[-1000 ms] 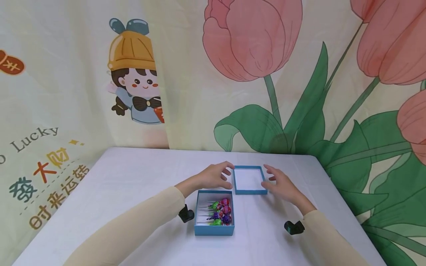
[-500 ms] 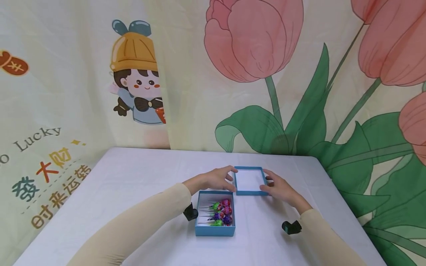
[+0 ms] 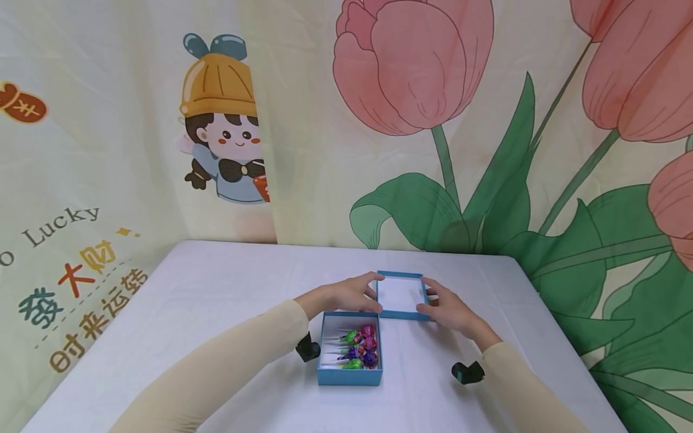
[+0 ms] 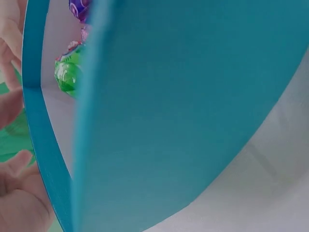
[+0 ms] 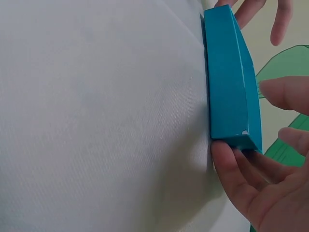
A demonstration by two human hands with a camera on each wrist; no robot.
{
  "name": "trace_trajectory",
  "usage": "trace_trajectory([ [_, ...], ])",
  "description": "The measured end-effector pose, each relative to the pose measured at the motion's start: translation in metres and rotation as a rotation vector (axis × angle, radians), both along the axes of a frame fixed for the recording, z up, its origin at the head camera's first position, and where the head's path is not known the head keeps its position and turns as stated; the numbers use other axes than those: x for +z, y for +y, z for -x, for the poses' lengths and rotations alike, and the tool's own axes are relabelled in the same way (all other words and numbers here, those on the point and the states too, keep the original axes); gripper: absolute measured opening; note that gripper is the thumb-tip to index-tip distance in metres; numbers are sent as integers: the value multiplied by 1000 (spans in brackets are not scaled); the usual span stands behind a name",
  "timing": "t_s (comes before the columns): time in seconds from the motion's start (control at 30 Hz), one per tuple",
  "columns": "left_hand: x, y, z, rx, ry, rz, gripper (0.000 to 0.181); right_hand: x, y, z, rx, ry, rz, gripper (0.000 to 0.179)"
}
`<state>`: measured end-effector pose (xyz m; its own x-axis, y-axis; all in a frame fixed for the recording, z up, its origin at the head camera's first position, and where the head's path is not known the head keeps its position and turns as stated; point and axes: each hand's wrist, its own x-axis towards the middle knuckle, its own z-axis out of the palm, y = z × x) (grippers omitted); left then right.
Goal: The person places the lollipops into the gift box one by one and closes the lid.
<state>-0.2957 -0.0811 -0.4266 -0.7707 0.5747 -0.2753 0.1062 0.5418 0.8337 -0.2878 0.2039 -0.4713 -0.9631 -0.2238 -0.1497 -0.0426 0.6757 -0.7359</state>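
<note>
A blue box lid lies hollow side up on the table, its white inside showing. At its left edge, my left hand holds it with the index finger near the far corner and the thumb near the close corner. My right hand grips the opposite edge; in the right wrist view thumb and fingers touch the end of the lid. Just in front stands the open blue box, holding several lollipops with sticks pointing left. In the left wrist view its wall fills much of the frame, hiding most lollipops.
A white cloth covers the table. Behind it hangs a curtain printed with tulips and a cartoon figure. Each wrist carries a small black camera, such as the right one.
Both hands have closed in on the lid's sides. During the last half second the lid and right hand have shifted slightly left; the lollipop box stays put.
</note>
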Motion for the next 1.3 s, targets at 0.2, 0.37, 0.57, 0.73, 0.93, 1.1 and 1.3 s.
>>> trace_trajectory([
  [0.2, -1, -2, -1, 77, 38, -52, 79, 4, -5, 0, -5, 47, 19, 77],
  [0.37, 1, -10, -3, 148, 47, -107, 83, 11, -13, 0, -5, 88, 49, 78],
  [0.57, 7, -23, -6, 232, 37, -149, 81, 20, -27, -4, -18, 140, 78, 79],
  [0.73, 11, -34, -11, 285, 14, -176, 81, 28, -40, -11, -18, 166, 106, 80],
  [0.93, 12, -44, -17, 304, -7, -210, 79, 33, -49, -18, -23, 200, 132, 80],
  [1.1, 11, -49, -23, 320, -1, -204, 74, 37, -57, -27, -35, 232, 153, 82],
  [1.3, 12, -53, -34, 365, -6, -220, 71, 37, -65, -37, -61, 244, 186, 84],
])
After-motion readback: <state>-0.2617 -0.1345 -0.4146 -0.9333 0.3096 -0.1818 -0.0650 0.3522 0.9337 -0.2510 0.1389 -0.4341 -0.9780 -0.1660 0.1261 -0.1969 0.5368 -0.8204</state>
